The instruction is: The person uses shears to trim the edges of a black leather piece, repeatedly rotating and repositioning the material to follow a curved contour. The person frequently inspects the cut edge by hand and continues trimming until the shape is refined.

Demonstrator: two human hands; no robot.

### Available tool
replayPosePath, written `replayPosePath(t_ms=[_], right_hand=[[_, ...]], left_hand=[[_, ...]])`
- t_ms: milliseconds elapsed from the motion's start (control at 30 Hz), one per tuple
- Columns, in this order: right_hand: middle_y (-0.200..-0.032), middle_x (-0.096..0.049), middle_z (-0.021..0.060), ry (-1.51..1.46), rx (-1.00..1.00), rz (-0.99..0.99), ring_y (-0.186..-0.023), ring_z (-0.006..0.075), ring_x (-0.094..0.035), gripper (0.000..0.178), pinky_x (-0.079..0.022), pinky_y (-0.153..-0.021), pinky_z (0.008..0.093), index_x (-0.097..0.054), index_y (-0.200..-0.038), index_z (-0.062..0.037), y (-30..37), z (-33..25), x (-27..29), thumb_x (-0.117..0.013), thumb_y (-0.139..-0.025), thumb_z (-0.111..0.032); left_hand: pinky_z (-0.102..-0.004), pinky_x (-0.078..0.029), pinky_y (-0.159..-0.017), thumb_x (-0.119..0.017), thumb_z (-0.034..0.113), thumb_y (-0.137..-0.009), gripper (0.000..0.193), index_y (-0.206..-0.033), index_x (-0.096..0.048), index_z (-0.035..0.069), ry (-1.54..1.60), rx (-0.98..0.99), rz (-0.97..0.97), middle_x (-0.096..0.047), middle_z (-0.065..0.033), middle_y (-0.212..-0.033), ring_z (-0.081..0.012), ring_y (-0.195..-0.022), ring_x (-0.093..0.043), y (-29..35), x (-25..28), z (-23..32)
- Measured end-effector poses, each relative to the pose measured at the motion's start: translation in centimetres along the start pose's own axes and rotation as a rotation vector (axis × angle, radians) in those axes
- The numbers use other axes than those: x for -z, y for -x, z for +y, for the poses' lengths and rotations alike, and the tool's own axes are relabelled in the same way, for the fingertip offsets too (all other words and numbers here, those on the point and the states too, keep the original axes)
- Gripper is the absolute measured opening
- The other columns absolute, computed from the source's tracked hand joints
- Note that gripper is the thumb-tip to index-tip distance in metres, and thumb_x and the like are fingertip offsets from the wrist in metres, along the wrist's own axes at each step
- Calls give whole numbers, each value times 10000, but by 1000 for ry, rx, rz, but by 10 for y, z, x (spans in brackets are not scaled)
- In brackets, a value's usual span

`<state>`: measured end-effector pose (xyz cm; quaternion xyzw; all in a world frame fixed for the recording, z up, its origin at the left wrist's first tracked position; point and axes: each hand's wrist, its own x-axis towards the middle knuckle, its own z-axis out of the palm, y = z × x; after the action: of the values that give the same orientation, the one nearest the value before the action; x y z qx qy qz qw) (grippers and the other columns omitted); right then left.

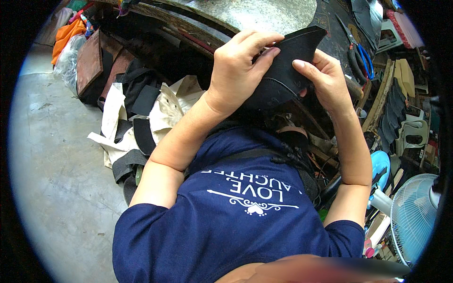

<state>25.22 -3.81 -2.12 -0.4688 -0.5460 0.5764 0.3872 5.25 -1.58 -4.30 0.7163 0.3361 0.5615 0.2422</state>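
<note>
Both of my hands hold up a black shoe upper (287,63), curved in outline, with a pointed upper right corner and a stitched seam across its lower part. My left hand (239,70) is closed on its left edge, thumb and forefinger pinching near the top. On the other side, my right hand (326,78) grips the right edge, thumb lying on the face and fingers bent behind it. The fingers behind the piece are partly hidden. Beyond it lies the worktable (264,14) with a pale round surface.
Blue-handled scissors (365,61) lie at the table's right side. White cloth (113,111) and black cut pieces (144,134) are heaped at my left, near a brown board (89,56) and a plastic bag (71,61). A fan (414,212) stands at the lower right.
</note>
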Motion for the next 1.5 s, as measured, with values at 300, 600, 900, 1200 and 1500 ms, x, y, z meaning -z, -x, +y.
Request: replayPosePath(t_ms=[300,600,900,1200,1500], right_hand=[[-866,-672,11,65,7,-9,-692,63,-628,259,-499,-481,190,-645,-1110,-24,0,-1,-1,-653,-917,-196],[-846,-665,2,109,20,-42,-684,51,-615,258,-497,-484,185,-652,-1098,-22,-1,0,-1,-648,-926,-214],[-799,-652,-17,70,104,5,-628,36,-583,273,-475,-468,187,-660,-1082,-20,-2,10,-6,-595,-966,-258],[-750,-634,-11,136,89,33,-620,54,-596,267,-508,-474,207,-670,-1010,-6,0,9,-7,-609,-956,-260],[-746,-643,-1,163,137,39,-618,57,-604,242,-510,-466,210,-671,-1016,-15,-1,9,-9,-607,-956,-241]], left_hand=[[-208,-466,-598,-721,25,-806,130,-936,-728,29,-40,13,-49,-665,-49,-838,-83,-654,-571,-8,4,-2],[-200,-451,-619,-715,64,-817,124,-928,-704,9,136,288,-209,-647,-8,-822,-51,-693,-555,-13,11,-5],[-258,-515,-654,-688,63,-820,125,-938,-703,25,191,266,-152,-683,-100,-809,-160,-729,-662,-11,1,-5],[-252,-521,-668,-707,73,-833,139,-959,-708,15,355,359,-154,-712,-98,-823,-122,-750,-675,-11,-4,-5],[-208,-494,-696,-689,74,-869,127,-959,-696,-15,204,239,-169,-684,-20,-831,-59,-757,-606,-18,-3,3]])
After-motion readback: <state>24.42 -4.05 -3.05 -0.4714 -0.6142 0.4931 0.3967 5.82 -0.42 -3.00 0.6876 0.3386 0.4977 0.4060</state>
